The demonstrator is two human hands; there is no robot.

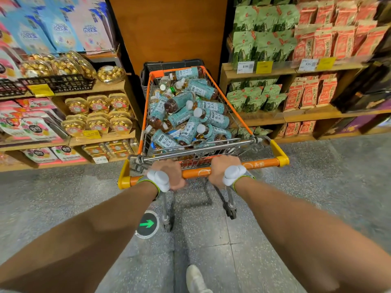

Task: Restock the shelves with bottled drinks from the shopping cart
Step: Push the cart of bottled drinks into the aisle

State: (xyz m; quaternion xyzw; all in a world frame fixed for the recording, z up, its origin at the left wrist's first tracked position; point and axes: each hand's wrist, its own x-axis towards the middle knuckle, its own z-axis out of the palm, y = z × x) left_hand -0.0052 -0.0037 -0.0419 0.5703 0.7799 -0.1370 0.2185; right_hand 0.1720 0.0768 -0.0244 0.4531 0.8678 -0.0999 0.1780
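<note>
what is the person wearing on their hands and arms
No sleeves or gloves show. The left hand and right hand each bear a white, rounded, lumpy pod on the back, held by a grey wrist strap edged in yellow-green. No cables or markings visible.

Price tag (245, 67), white, on the right shelf edge (275, 70): showing 8.99. Bottles (213, 118) in the shopping cart (196, 172): teal labels carrying 东方美人. Floor sticker (147, 224): displaying a green arrow pointing right. Remaining tags and packets: reading too blurred.
</note>
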